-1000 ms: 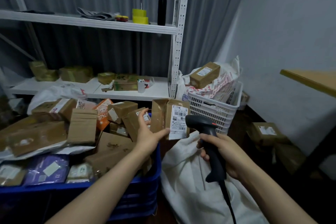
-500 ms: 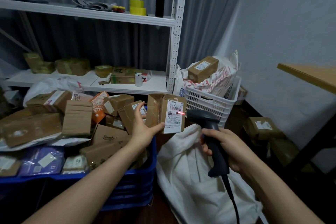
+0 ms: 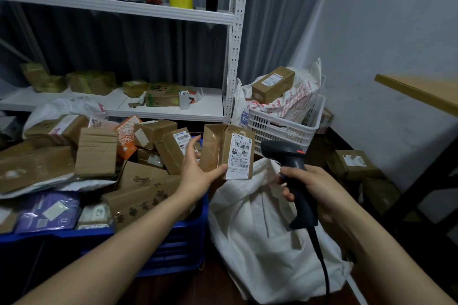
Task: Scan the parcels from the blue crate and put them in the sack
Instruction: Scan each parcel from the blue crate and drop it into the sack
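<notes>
The left hand holds a small brown parcel upright above the gap between the blue crate and the white sack. The parcel sits at about 1 o'clock from the palm. The thumb lies along its lower front edge, just under the white barcode label. The other fingers reach up its left side and behind it, so the box is pinched between thumb and fingers, which are spread wide. At 3 o'clock from the parcel, close to it but apart, is the black scanner. Its head is turned toward the label at roughly 10 o'clock. The right hand has its fingers curled tightly round the scanner's handle, and the cable drops toward 6 o'clock. The sack's open mouth lies at 6 o'clock below the parcel. The crate, heaped with more boxes, lies at 8 o'clock from it. A white basket stands at 1 o'clock, beside the shelf.
</notes>
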